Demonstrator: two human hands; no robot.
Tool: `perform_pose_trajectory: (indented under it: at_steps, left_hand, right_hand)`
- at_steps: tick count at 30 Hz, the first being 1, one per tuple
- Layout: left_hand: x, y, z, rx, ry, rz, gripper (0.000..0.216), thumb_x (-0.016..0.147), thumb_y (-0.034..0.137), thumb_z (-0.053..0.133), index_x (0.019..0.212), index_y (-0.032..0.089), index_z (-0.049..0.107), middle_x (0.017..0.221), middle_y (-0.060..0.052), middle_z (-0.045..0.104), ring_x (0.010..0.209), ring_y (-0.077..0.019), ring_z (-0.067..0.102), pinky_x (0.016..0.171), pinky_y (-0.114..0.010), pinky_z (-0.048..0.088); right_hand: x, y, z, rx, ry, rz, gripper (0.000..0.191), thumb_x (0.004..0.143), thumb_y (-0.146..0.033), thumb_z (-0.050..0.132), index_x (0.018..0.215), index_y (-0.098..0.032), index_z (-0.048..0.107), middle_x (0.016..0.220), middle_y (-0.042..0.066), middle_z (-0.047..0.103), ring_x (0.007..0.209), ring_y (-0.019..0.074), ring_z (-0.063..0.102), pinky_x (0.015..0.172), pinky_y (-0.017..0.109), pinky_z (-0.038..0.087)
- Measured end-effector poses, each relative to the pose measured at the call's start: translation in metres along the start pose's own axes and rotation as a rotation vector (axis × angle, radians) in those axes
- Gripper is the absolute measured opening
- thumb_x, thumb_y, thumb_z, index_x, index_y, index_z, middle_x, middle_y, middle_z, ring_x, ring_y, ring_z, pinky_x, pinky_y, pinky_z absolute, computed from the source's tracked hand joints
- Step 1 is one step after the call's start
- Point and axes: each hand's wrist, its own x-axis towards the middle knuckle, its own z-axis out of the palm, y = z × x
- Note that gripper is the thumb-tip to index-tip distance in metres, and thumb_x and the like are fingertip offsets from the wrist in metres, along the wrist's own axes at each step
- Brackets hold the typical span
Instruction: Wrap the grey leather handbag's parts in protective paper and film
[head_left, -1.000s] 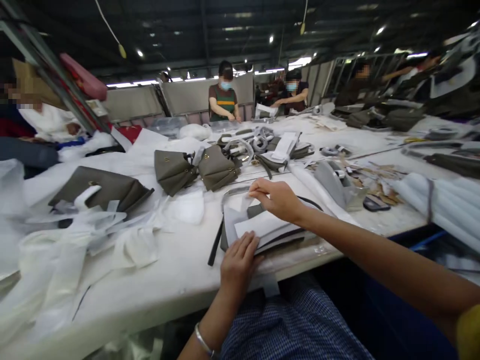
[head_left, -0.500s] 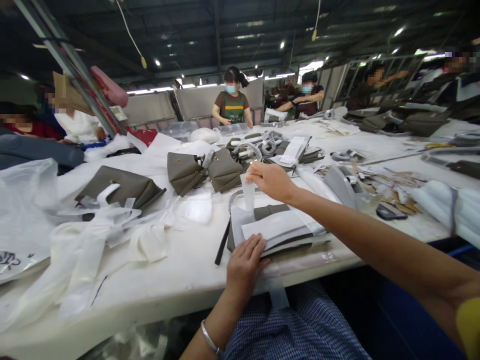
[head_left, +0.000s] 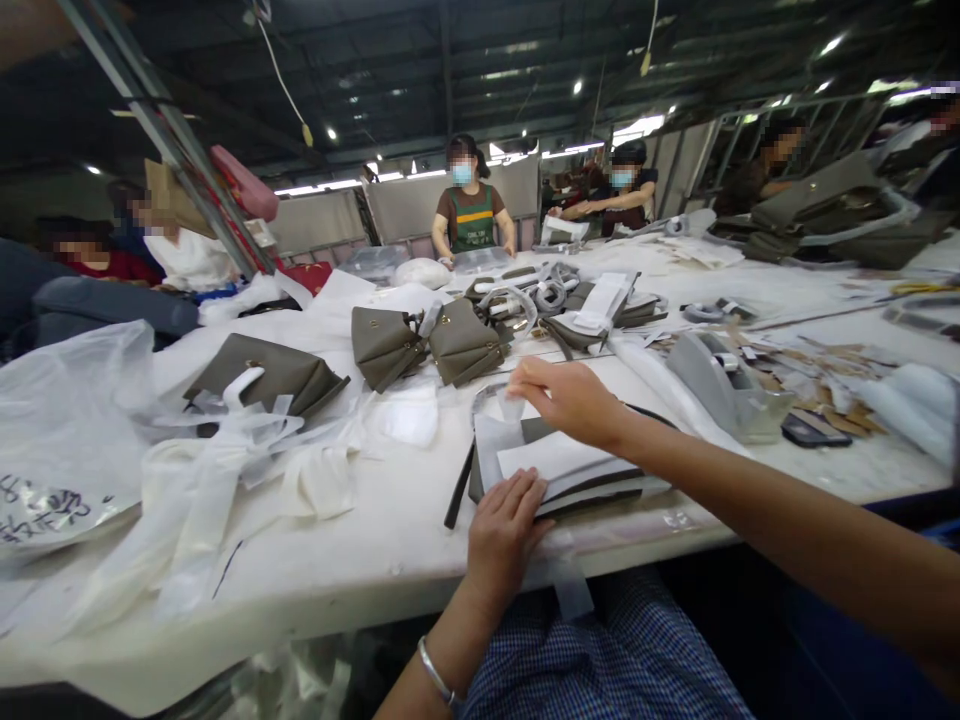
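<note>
An olive-grey handbag (head_left: 536, 430) lies in front of me near the table's edge, partly covered by white sheets (head_left: 570, 458). My left hand (head_left: 504, 530) rests with its fingers laid flat on the near left corner of the sheet. Just above the bag's far left part, my right hand (head_left: 566, 395) pinches a translucent strip (head_left: 511, 408), which hangs down toward the bag. Whether the strip's lower end is stuck there, I cannot tell. A thin dark strap (head_left: 459, 490) sticks out at the bag's left side.
More olive bags (head_left: 266, 372) lie further back on the white table (head_left: 390, 545). White strips and a clear plastic bag (head_left: 67, 430) spread over the left. To the right stand a grey tape dispenser (head_left: 701, 380), a dark phone-like object (head_left: 816, 428) and paper scraps. Co-workers (head_left: 474, 210) are beyond.
My right hand has come down closer to the bag with the strip, so less of the strip shows. My left hand keeps its place on the sheet. The view has shifted slightly.
</note>
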Motion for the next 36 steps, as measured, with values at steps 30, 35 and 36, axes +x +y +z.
perform_pose_trajectory:
  at_steps: [30, 35, 36]
  left_hand:
    - [0.013, 0.003, -0.043, -0.259, -0.288, -0.052, 0.066, 0.089, 0.027, 0.06, 0.149, 0.016, 0.036, 0.15, -0.01, 0.047, 0.139, -0.0243, 0.043, 0.116, -0.043, 0.039]
    - [0.011, 0.0, -0.025, -0.133, -0.135, -0.041, 0.04, 0.098, 0.025, 0.054, 0.138, 0.021, 0.052, 0.138, -0.008, 0.059, 0.129, -0.0215, 0.054, 0.109, -0.041, 0.048]
    - [0.01, 0.0, -0.02, -0.103, -0.103, -0.02, 0.039, 0.098, 0.022, 0.054, 0.137, 0.02, 0.054, 0.137, -0.007, 0.06, 0.129, -0.0216, 0.054, 0.108, -0.041, 0.049]
  right_hand:
    - [-0.169, 0.022, 0.058, -0.068, 0.1, -0.57, 0.023, 0.092, -0.008, 0.057, 0.111, -0.01, 0.068, 0.12, 0.009, 0.071, 0.128, 0.021, 0.055, 0.11, 0.044, 0.048]
    - [-0.168, 0.02, 0.052, -0.054, 0.098, -0.572, 0.026, 0.092, -0.005, 0.055, 0.114, -0.012, 0.068, 0.122, 0.009, 0.07, 0.131, 0.0205, 0.052, 0.11, 0.044, 0.048]
    - [-0.171, 0.02, 0.05, -0.043, 0.081, -0.566, 0.028, 0.093, -0.005, 0.054, 0.117, -0.013, 0.066, 0.123, 0.009, 0.069, 0.132, 0.0206, 0.051, 0.11, 0.045, 0.047]
